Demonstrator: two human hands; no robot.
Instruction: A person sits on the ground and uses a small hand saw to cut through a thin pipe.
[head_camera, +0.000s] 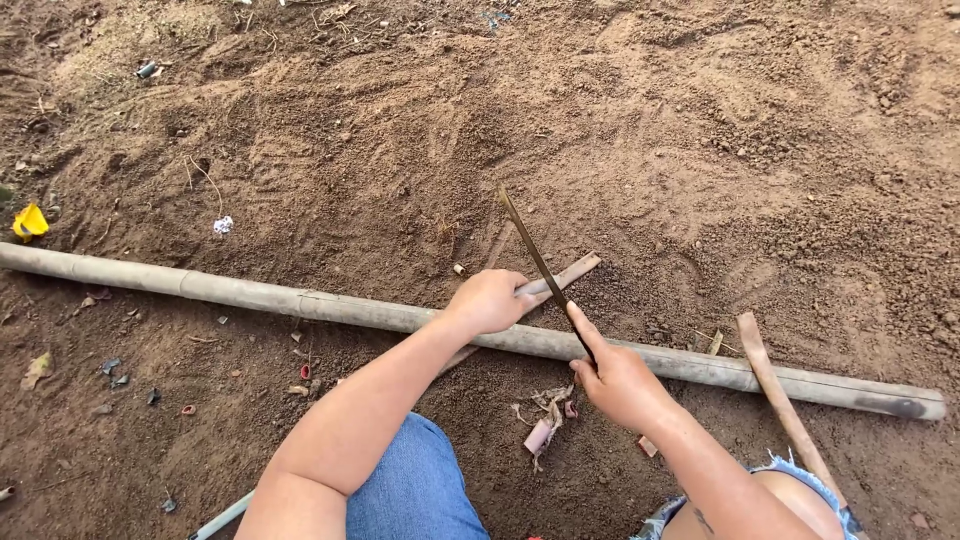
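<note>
Head view: a long bamboo pole (300, 300) crosses the frame from left to lower right on bare soil (700, 150). At centre, the left hand (490, 300) fists around a split strip (565, 275), while the right hand (620, 380) grips a thin blade (535, 258), forefinger extended.

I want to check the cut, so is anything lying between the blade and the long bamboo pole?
Nothing visible does. The thin dark blade in the right hand meets the bamboo pole directly, beside the split strip gripped by the left hand.
</note>
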